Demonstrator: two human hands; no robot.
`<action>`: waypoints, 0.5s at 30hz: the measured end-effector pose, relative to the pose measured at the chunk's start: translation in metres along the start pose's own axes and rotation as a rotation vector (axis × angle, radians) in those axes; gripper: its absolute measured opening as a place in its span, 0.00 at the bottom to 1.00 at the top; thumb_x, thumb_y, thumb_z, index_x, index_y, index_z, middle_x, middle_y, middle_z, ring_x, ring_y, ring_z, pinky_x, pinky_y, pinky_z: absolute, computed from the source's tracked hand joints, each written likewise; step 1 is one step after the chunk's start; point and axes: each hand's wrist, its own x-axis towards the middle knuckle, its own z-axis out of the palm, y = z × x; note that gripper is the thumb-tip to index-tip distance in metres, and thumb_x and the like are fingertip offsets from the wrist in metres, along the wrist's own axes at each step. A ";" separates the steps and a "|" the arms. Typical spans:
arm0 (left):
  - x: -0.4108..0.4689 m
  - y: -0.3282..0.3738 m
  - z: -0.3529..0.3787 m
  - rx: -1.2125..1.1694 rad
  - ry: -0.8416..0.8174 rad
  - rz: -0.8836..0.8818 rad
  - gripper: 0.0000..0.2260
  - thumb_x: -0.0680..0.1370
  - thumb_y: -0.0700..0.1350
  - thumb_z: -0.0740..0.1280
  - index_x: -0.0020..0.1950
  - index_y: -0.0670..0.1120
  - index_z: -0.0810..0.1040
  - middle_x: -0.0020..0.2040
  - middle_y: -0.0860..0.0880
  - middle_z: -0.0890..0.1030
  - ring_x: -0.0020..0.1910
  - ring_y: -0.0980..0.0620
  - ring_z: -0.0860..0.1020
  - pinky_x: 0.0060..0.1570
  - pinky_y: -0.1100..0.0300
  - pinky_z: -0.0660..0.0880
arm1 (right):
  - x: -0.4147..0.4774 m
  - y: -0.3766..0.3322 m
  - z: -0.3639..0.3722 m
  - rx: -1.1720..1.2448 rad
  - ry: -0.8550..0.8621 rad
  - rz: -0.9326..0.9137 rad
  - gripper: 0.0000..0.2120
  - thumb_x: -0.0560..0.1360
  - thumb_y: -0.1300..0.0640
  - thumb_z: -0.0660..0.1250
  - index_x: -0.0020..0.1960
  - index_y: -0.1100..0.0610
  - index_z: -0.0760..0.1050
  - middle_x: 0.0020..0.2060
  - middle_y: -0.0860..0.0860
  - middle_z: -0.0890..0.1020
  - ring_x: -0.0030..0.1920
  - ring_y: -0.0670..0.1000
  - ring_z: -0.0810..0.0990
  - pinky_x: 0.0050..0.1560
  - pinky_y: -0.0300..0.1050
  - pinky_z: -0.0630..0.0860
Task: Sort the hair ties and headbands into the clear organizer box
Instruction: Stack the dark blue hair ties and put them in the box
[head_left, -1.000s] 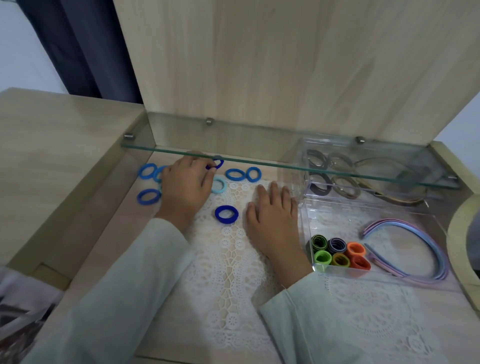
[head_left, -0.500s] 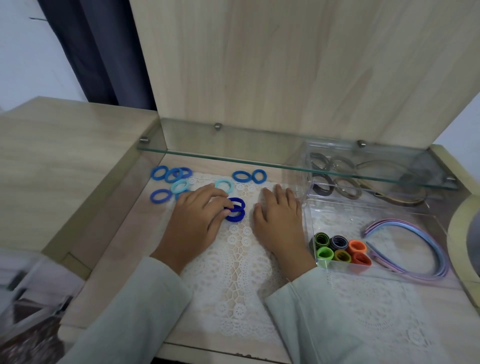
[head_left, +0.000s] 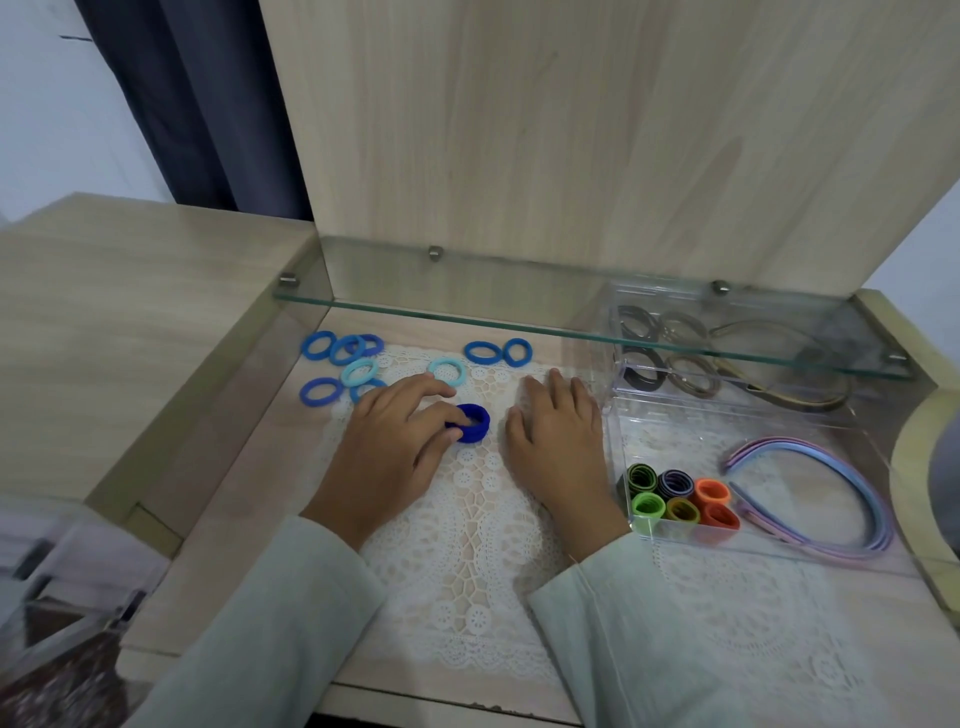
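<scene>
My left hand (head_left: 395, 447) pinches a small stack of dark blue hair ties (head_left: 471, 423) on the lace mat. My right hand (head_left: 558, 441) lies flat on the mat, fingers apart, holding nothing, just left of the clear organizer box (head_left: 618, 415). Several blue and light blue hair ties (head_left: 345, 358) lie loose at the back left, and two more blue ties (head_left: 497, 352) lie further right. In the box's front corner stand green, purple, orange and olive tie bundles (head_left: 678, 499). Pastel headbands (head_left: 831, 499) fill its right side. Grey and brown ties (head_left: 670, 374) sit in the back section.
A glass shelf (head_left: 519, 312) hangs low over the back of the desk and over the box's rear part. A raised wooden lid (head_left: 571, 130) stands behind. The lace mat (head_left: 467, 545) covers the desk middle. A wooden side surface (head_left: 130, 312) rises at left.
My left hand came back from the far ties toward the mat's middle and gathered the dark blue ties into a stack. My right hand stayed flat.
</scene>
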 end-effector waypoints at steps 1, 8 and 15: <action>0.000 0.000 0.000 -0.005 -0.006 0.000 0.10 0.78 0.49 0.64 0.56 0.49 0.81 0.61 0.50 0.79 0.63 0.48 0.76 0.56 0.49 0.74 | 0.000 0.000 0.000 0.000 0.001 -0.001 0.24 0.80 0.50 0.55 0.74 0.55 0.62 0.75 0.57 0.60 0.76 0.60 0.53 0.75 0.55 0.49; 0.000 0.000 -0.001 -0.026 -0.034 -0.014 0.10 0.79 0.49 0.64 0.56 0.48 0.81 0.62 0.50 0.78 0.63 0.49 0.75 0.56 0.51 0.74 | 0.000 0.000 0.001 0.017 0.021 -0.002 0.23 0.80 0.51 0.57 0.74 0.56 0.63 0.75 0.59 0.61 0.75 0.60 0.55 0.75 0.55 0.50; 0.001 0.009 -0.006 -0.099 -0.049 -0.104 0.17 0.80 0.52 0.58 0.61 0.46 0.80 0.65 0.49 0.78 0.68 0.50 0.73 0.65 0.52 0.72 | -0.001 0.001 0.002 0.045 0.048 -0.026 0.23 0.79 0.53 0.57 0.73 0.57 0.64 0.73 0.58 0.63 0.75 0.59 0.56 0.75 0.55 0.51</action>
